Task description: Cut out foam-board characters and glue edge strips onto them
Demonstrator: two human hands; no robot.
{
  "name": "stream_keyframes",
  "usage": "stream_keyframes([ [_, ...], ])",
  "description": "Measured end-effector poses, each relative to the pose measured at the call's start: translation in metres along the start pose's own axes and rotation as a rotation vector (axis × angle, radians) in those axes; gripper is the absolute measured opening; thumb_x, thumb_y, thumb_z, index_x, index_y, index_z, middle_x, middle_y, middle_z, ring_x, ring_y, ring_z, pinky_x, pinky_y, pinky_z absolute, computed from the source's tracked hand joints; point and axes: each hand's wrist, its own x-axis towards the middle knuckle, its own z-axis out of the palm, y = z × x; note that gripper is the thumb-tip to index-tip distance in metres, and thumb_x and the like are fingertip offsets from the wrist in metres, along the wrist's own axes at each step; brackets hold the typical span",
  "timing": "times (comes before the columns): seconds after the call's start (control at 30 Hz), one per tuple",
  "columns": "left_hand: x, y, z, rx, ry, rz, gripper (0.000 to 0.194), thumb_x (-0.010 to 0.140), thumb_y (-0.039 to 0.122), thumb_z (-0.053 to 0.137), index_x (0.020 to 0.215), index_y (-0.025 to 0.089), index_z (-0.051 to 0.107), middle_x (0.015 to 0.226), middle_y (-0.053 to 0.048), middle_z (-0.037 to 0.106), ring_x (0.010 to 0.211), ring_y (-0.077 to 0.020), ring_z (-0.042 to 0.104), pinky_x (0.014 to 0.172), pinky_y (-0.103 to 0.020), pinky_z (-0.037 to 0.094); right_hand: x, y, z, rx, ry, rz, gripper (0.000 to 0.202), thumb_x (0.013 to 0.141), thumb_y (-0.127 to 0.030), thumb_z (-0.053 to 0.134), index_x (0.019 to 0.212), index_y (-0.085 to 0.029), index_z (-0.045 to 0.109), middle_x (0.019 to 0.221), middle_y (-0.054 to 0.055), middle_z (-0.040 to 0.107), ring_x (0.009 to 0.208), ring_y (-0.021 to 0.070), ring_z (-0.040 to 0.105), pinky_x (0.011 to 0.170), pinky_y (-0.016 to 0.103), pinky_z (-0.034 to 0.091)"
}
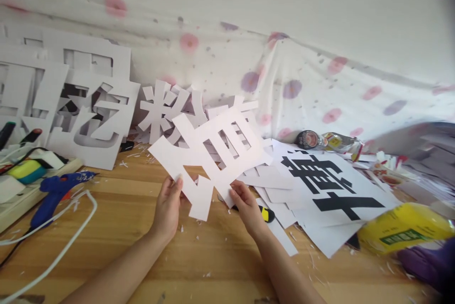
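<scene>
A flat white cut-out character (231,147) with several rectangular slots is raised over the wooden table, tilted. My left hand (169,204) pinches its lower left edge, thumb on the front face. My right hand (247,204) grips its lower right edge between thumb and fingers. Close to the right hand, a yellow and black tool (267,214) lies partly hidden behind it. White three-dimensional characters (159,105) stand behind the held piece, partly covered by it.
A blue glue gun (53,195) and a power strip (10,200) are at left, before cut-out boards (103,124). At right lie a sheet with black characters (330,190), a yellow package (405,228), a bottle (327,141) and white strips (270,176).
</scene>
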Motion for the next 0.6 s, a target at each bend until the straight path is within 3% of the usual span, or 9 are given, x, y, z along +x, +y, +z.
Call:
stream_keyframes([
  [0.07,0.009,0.008,-0.005,-0.001,0.049,0.107,0.036,0.071,0.045,0.064,0.094,0.021,0.052,0.083,-0.002,0.066,0.073,-0.0164,0.063,0.062,-0.026,0.047,0.001,-0.001,-0.006,0.022,0.033,-0.001,0.028,0.079,-0.047,0.052,0.096,-0.024,0.05,0.073,-0.001,0.054,0.059,0.0138,0.052,0.055,0.028,0.044],
  [0.2,0.034,0.033,-0.022,-0.105,0.291,0.323,0.021,0.073,0.036,0.063,0.083,0.021,0.052,0.078,0.002,0.066,0.064,-0.0113,0.061,0.06,-0.022,0.046,0.003,-0.003,-0.016,0.053,0.09,0.029,0.026,0.08,-0.044,0.053,0.095,-0.023,0.053,0.068,-0.002,0.052,0.055,0.0125,0.048,0.056,0.028,0.043],
  [0.27,0.042,0.04,-0.029,-0.137,0.315,0.281,0.012,0.078,0.031,0.056,0.078,0.02,0.054,0.08,0.001,0.067,0.068,-0.0118,0.062,0.056,-0.021,0.047,0.003,-0.004,-0.018,0.07,0.105,0.054,0.025,0.08,-0.043,0.053,0.095,-0.023,0.055,0.064,-0.003,0.051,0.053,0.012,0.047,0.055,0.028,0.042],
  [0.33,0.043,0.038,-0.031,-0.142,0.281,0.139,0.011,0.08,0.023,0.051,0.073,0.018,0.057,0.071,0.0,0.066,0.061,-0.011,0.061,0.053,-0.02,0.047,0.003,-0.003,-0.017,0.09,0.108,0.074,0.026,0.079,-0.043,0.054,0.096,-0.023,0.056,0.065,-0.002,0.052,0.052,0.0117,0.046,0.054,0.027,0.041],
  [0.37,0.04,0.033,-0.03,-0.13,0.242,0.061,0.01,0.078,0.018,0.051,0.073,0.017,0.06,0.067,0.0,0.065,0.056,-0.0109,0.059,0.051,-0.021,0.047,0.003,-0.002,-0.015,0.101,0.106,0.082,0.027,0.079,-0.043,0.054,0.096,-0.023,0.057,0.066,-0.002,0.053,0.053,0.0117,0.046,0.053,0.027,0.041],
  [0.4,0.035,0.027,-0.028,-0.113,0.149,-0.132,0.009,0.077,0.017,0.053,0.074,0.016,0.062,0.066,-0.001,0.065,0.054,-0.0118,0.059,0.051,-0.022,0.048,0.003,-0.001,-0.013,0.112,0.103,0.088,0.027,0.079,-0.043,0.055,0.096,-0.023,0.057,0.067,-0.002,0.054,0.054,0.0118,0.047,0.054,0.026,0.041],
  [0.47,0.022,0.012,-0.022,-0.105,-0.157,-0.518,0.014,0.077,0.025,0.057,0.08,0.015,0.065,0.077,-0.009,0.068,0.064,-0.0181,0.063,0.059,-0.03,0.051,0.002,0.002,-0.009,0.133,0.096,0.098,0.028,0.078,-0.044,0.056,0.096,-0.023,0.058,0.071,-0.001,0.056,0.057,0.0122,0.048,0.055,0.026,0.041],
  [0.5,0.015,0.005,-0.02,-0.134,-0.284,-0.635,0.019,0.077,0.03,0.057,0.084,0.015,0.066,0.082,-0.011,0.069,0.068,-0.0203,0.064,0.063,-0.032,0.051,0.002,0.003,-0.007,0.142,0.092,0.102,0.028,0.077,-0.044,0.057,0.096,-0.023,0.058,0.074,-0.001,0.057,0.059,0.0124,0.049,0.055,0.025,0.041],
  [0.6,0.001,-0.009,-0.014,-0.225,-0.566,-0.795,0.034,0.082,0.039,0.05,0.099,0.013,0.065,0.098,-0.015,0.067,0.087,-0.0252,0.064,0.078,-0.036,0.048,0.001,0.006,-0.002,0.159,0.084,0.114,0.028,0.077,-0.044,0.058,0.096,-0.023,0.058,0.081,0.0,0.059,0.061,0.0119,0.05,0.056,0.024,0.04],
])
